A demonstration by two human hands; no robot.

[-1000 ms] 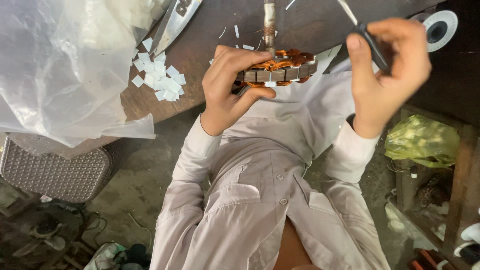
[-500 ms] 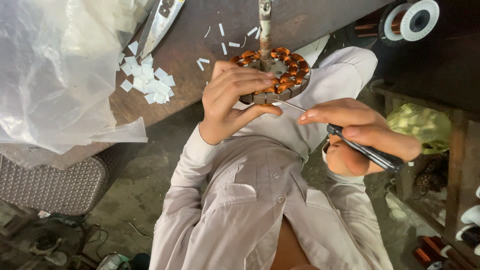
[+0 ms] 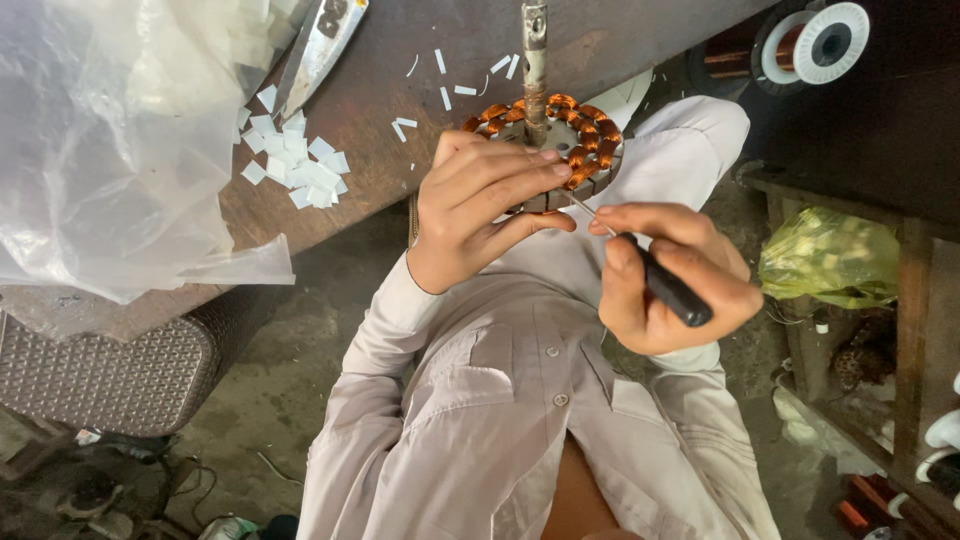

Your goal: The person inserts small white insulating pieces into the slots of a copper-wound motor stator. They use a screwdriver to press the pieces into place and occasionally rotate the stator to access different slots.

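- The stator (image 3: 560, 150), a ring of copper coils on a steel core, sits at the edge of the bench (image 3: 400, 150) on a metal shaft (image 3: 534, 60). My left hand (image 3: 480, 205) wraps its near side, fingers curled over the top and thumb under the rim.
- My right hand (image 3: 675, 275) is closed around a black-handled pick (image 3: 665, 285). Its thin tip reaches the core's outer edge, just beside my left fingertips.
- Main risk, as I judge it: the tip slips off the slot and nicks the coil enamel, or jabs my left thumb, which lies right under it.
- Second risk: the stator overhangs the bench edge, so a hard push from the pick could twist it out of my left grip.
- Pose: both forearms come up from my lap. The left wrist is bent inward, and the right wrist is cocked with the pick angled up and left.
- White paper slips (image 3: 300, 165) lie well left on the bench beside a plastic bag (image 3: 120, 150), and a wire spool (image 3: 815, 40) sits far right.
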